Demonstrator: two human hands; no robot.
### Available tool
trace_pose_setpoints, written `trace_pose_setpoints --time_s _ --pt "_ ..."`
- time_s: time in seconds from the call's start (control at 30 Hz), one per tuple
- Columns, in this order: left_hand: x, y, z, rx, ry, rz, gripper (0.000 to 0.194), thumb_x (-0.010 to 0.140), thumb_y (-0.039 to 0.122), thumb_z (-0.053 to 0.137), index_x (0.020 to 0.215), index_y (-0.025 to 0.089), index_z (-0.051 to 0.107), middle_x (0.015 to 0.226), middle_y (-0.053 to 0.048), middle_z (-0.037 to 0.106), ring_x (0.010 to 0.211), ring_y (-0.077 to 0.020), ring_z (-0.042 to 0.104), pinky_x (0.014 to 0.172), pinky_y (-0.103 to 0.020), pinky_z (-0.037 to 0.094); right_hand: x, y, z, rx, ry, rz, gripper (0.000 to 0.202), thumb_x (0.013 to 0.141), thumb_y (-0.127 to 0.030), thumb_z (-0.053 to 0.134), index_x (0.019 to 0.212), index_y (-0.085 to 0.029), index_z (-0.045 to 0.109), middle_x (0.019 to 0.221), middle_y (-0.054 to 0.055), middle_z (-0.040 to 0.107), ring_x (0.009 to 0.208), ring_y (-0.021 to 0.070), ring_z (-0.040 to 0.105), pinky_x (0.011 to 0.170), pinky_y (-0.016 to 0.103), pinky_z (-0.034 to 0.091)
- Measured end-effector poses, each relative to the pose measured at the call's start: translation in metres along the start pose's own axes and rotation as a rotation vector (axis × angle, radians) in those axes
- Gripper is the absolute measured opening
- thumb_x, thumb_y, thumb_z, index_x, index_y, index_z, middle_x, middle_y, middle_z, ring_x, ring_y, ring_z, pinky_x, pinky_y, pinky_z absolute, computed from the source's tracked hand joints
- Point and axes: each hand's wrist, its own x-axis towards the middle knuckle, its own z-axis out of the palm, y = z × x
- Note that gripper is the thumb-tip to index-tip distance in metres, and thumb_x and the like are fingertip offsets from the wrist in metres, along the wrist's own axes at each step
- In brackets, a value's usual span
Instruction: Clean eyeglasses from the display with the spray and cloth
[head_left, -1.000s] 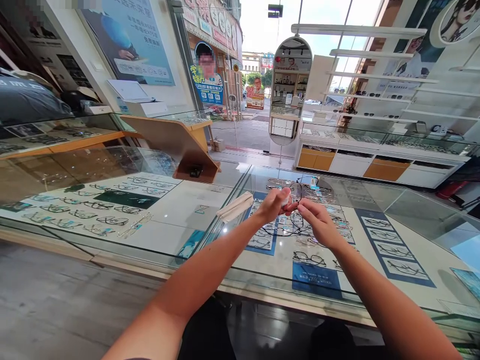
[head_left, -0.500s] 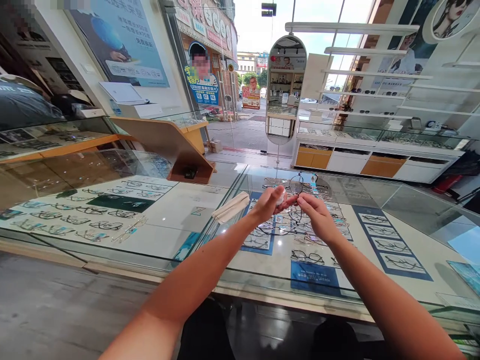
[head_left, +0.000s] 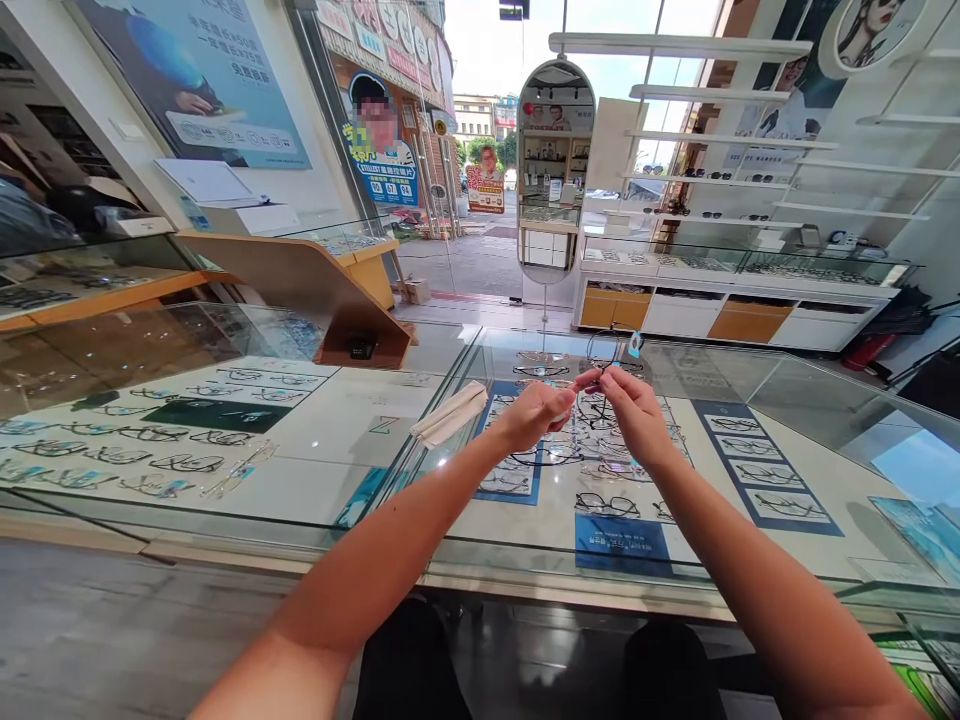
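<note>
Over the glass counter, my right hand [head_left: 630, 402] pinches a pair of eyeglasses [head_left: 602, 335] with thin dark round rims. A light-blue tag [head_left: 635, 344] hangs at the far side of the frame. My left hand [head_left: 534, 412] is curled close on the left, its forefinger reaching to the frame at my right fingertips. Something small and white lies in the left hand, mostly hidden by the fingers. A folded beige cloth [head_left: 450, 413] rests on the counter left of my hands. Below the glass lie rows of eyeglasses, among them a dark round pair [head_left: 607, 503].
The glass display counter [head_left: 465, 552] spans the space before me. Left of it, a tilted brown wooden panel [head_left: 300, 285] stands on the glass. An oval mirror [head_left: 556, 170] rises beyond the counter. Wall shelves [head_left: 735, 137] and a low cabinet [head_left: 682, 315] stand at the back right.
My left hand has closed more, and the white thing in it is now mostly covered. The eyeglasses have turned and shifted slightly in my right fingers. The view has swung a little right.
</note>
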Motion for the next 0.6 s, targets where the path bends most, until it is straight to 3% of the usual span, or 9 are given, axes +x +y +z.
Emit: trace_pose_setpoints --time_s 0.17,0.4,0.5,0.6 --pt "0.000 0.000 0.001 0.044 -0.012 0.009 0.076 0.094 0.086 0.041 0.049 0.023 0.043 0.047 0.001 0.038 0.048 -0.0117 0.033 0.053 -0.031 0.027 -0.004 -0.013 0.005 -0.112 0.029 -0.058 0.045 0.106 -0.065 0.062 0.103 -0.024 0.080 0.105 0.007 0.079 0.103 0.0255 0.072 0.097 0.041 0.057" --pt "-0.002 0.014 0.002 -0.026 -0.004 -0.006 0.078 0.090 0.087 0.046 0.047 0.023 0.037 0.047 0.001 0.037 0.047 -0.0097 0.032 0.052 -0.031 0.026 -0.007 -0.011 0.006 -0.136 0.016 -0.074 0.042 0.109 -0.061 0.059 0.107 -0.025 0.080 0.111 0.007 0.079 0.105 0.0250 0.071 0.097 0.041 0.054" --pt "-0.001 0.015 -0.012 -0.062 0.130 -0.017 0.081 0.084 0.098 0.047 0.057 0.021 0.049 0.053 0.001 0.044 0.049 -0.0101 0.038 0.051 -0.028 0.030 -0.006 -0.012 0.004 -0.133 0.022 -0.074 0.040 0.110 -0.058 0.058 0.108 -0.025 0.080 0.111 0.007 0.080 0.103 0.0248 0.071 0.098 0.042 0.053" --pt "0.005 0.005 -0.044 -0.061 0.414 -0.015 0.076 0.080 0.097 0.057 0.076 0.022 0.055 0.067 0.000 0.052 0.060 -0.0136 0.052 0.054 -0.027 0.042 -0.005 -0.013 0.003 -0.105 0.028 -0.059 0.039 0.110 -0.058 0.058 0.110 -0.025 0.079 0.110 0.007 0.080 0.109 0.0259 0.071 0.104 0.044 0.051"
